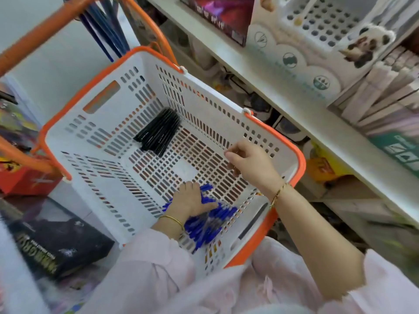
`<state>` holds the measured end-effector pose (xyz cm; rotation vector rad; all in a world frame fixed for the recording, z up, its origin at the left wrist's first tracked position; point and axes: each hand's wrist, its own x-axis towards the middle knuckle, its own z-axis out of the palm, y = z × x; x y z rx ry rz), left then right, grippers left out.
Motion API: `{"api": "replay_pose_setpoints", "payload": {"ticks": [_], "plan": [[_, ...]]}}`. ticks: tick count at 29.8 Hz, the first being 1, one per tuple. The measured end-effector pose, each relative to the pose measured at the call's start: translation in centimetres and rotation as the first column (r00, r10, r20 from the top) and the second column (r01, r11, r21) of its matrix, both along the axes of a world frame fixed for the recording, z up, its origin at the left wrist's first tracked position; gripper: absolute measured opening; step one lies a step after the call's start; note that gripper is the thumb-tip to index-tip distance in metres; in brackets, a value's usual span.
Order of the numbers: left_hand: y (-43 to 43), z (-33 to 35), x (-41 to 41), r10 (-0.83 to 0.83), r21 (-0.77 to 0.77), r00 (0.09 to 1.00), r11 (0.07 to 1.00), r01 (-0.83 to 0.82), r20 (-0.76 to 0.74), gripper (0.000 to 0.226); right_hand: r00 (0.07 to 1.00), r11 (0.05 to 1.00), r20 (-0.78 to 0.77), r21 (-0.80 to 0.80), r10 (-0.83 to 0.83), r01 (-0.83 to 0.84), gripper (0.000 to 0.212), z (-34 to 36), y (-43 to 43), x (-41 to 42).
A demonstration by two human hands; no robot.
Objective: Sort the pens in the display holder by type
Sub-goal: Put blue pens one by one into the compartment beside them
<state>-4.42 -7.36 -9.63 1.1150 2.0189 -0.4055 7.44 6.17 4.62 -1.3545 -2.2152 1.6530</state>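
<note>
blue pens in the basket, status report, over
Left hand on the blue pens, grip unclear. Right hand above the basket, loosely curled, nothing in it. Black pens piled apart at the far side. Nothing in the way.
</note>
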Motion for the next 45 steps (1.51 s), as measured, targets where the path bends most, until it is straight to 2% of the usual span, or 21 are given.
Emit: {"api": "replay_pose_setpoints", "payload": {"ticks": [3, 8, 14, 20, 29, 36, 39, 41, 43, 45], "plan": [[-0.1, 0.4, 0.1, -0.068, -0.054, 0.992, 0.996, 0.074, 0.104, 0.099, 1.0, 0.999, 0.005, -0.029, -0.026, 0.026, 0.011, -0.2, 0.0, 0.1], [-0.9, 0.1, 1.1, -0.147, -0.03, 0.988, 0.988, 0.148, 0.049, 0.098, 0.999, 0.997, 0.02, -0.06, -0.042, 0.043, 0.009, -0.3, 0.2, 0.1], [-0.6, 0.1, 2.0, -0.051, -0.048, 0.997, 0.997, 0.054, 0.053, 0.086, 0.998, 0.997, 0.037, -0.06, -0.047, 0.05, 0.009, -0.6, 0.2, 0.0], [-0.4, 0.2, 3.2, 0.069, -0.006, 0.991, 0.998, -0.069, 0.112, 0.061, 0.998, 0.998, 0.042, -0.055, -0.039, 0.041, 0.012, -0.8, 0.3, -0.3], [-0.2, 0.4, 3.6, 0.127, -0.052, 0.982, 0.991, -0.121, 0.14, 0.043, 0.998, 0.998, 0.044, -0.05, -0.042, 0.044, 0.011, -0.9, 0.3, -0.3], [0.2, 0.6, 3.4, 0.206, -0.022, 0.955, 0.978, -0.206, 0.213, 0.037, 0.998, 0.997, 0.032, -0.049, -0.055, 0.057, 0.012, -1.0, 0.4, 0.0], [1.0, 1.2, 2.7, 0.316, -0.008, 0.911, 0.946, -0.325, 0.264, 0.035, 0.998, 0.998, 0.029, -0.027, -0.064, 0.065, 0.013, -1.1, 0.4, 0.1], [1.5, 1.8, 2.0, 0.409, -0.001, 0.852, 0.902, -0.433, 0.328, 0.032, 0.997, 0.997, 0.032, -0.022, -0.068, 0.069, 0.013, -1.0, 0.4, 0.2], [1.9, 2.8, 1.0, 0.52, -0.01, 0.726, 0.816, -0.578, 0.451, 0.028, 0.997, 0.997, 0.03, -0.028, -0.07, 0.071, 0.013, -0.9, 0.3, 0.2], [2.3, 4.6, 0.2, 0.583, -0.035, 0.557, 0.709, -0.704, 0.592, 0.026, 0.997, 0.996, 0.013, -0.041, -0.08, 0.08, 0.013, -0.7, 0.3, 0.2]]}}
